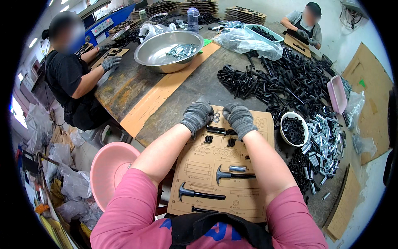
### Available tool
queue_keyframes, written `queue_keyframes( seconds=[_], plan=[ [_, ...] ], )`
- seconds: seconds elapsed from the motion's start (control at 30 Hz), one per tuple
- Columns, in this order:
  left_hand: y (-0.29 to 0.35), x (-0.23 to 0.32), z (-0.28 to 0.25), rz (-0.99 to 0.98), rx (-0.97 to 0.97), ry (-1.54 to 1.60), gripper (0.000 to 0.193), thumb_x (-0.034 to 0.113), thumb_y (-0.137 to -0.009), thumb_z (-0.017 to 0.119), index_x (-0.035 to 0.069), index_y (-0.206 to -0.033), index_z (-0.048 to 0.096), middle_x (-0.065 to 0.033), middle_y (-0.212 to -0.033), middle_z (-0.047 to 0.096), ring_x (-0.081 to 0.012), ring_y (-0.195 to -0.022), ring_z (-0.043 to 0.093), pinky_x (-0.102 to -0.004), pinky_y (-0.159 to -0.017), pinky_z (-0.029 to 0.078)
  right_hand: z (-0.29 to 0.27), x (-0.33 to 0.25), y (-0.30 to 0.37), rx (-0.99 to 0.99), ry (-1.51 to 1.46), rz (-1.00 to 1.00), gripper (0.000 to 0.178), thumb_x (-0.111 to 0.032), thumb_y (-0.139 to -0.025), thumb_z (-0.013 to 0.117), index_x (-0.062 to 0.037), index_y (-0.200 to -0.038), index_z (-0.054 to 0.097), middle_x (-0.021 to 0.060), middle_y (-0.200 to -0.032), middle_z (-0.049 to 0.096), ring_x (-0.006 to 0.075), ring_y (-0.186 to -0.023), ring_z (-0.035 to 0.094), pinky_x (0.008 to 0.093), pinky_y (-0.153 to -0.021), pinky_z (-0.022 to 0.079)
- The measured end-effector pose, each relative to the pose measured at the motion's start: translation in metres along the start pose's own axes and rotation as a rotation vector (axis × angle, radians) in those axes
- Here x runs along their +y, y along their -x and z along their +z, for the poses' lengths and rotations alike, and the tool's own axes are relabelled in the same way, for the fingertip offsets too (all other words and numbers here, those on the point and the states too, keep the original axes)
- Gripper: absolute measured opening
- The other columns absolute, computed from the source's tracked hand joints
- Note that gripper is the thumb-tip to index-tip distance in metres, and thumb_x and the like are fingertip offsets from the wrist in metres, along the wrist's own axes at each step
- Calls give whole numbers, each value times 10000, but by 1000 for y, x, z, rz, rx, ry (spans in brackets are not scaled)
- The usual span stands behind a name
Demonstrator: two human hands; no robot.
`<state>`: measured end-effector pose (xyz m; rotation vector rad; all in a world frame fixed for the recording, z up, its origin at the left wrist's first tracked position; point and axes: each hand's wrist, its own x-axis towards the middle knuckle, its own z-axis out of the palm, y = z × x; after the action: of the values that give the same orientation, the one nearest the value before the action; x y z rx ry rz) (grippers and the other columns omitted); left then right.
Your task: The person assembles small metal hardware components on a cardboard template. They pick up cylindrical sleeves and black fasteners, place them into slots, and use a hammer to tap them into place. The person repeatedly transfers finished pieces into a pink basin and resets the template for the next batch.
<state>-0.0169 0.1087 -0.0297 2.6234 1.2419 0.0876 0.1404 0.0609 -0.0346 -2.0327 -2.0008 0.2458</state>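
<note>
A brown cardboard sheet (259, 201) with printed outlines lies before me at the table's near edge. At its far edge are my left hand (197, 118) and my right hand (239, 119), both in grey gloves with curled fingers. Whatever the fingertips hold is hidden. Between the hands lie small metal washers (217, 116). Just nearer are black bolts (219, 130) and two groups of short black screws (208, 139). Lower on the sheet sit two black hook-shaped pieces (202, 194), a silver tube (237, 168) and a black rod (204, 209).
Right of the sheet stand a white bowl of black rings (293, 128) and loose silver tubes (323, 141). Black bolts are heaped (282, 79) beyond. A steel basin (159, 62) holds silver parts. A pink tub (103, 178) is at left. Two co-workers (68, 70) handle boards across the table.
</note>
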Motion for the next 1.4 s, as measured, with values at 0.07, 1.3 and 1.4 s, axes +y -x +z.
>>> queue_keyframes(
  seconds=[0.07, 1.3, 1.4],
  plan=[
    [-1, -5, 3, 0, 6, 12, 220, 233, -742, 587, 138, -931, 648, -114, -859, 627, -266, -798, 593, -349, -745, 459, -12, 5, 20, 109, -50, -38, 189, -219, -783, 537, -101, -900, 626, 129, -929, 607, 299, -883, 563, 374, -780, 448],
    [312, -37, 87, -425, 498, 1760, 279, 202, -770, 620, 69, -992, 517, -17, -868, 517, -133, -844, 476, -285, -763, 411, -27, 25, 253, -93, -400, -81, 265, -83, -794, 508, -100, -1057, 534, 156, -1052, 558, 308, -996, 534, 349, -858, 434],
    [320, -98, 110, -500, 636, 2003, 264, 210, -804, 584, 95, -1027, 502, -43, -924, 541, -173, -885, 506, -307, -777, 452, -9, 1, 231, -119, -452, -199, 259, -103, -797, 510, -105, -1054, 535, 151, -1096, 536, 320, -1020, 517, 357, -892, 408]
  ],
)
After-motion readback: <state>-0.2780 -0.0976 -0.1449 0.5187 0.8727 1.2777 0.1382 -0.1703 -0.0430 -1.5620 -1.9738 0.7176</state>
